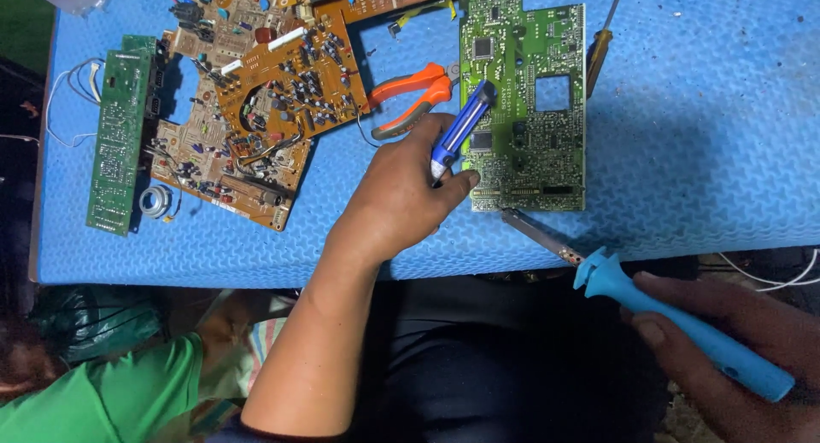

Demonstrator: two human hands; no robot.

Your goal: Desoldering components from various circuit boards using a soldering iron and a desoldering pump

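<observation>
You've got a blue foam mat [700, 152] covering the table. A green circuit board [523, 101] lies mid-mat, running toward the near edge. Orange-handled pliers [410, 97] lie just beside its left side. A cluster of brown circuit boards [273, 93] fills the far left part, reaching the far edge. A narrow green board [120, 131] sits near the left edge, a small metal ring [156, 201] just beside it. A yellow-handled screwdriver [600, 50] lies by the far edge, right of the green board.
</observation>
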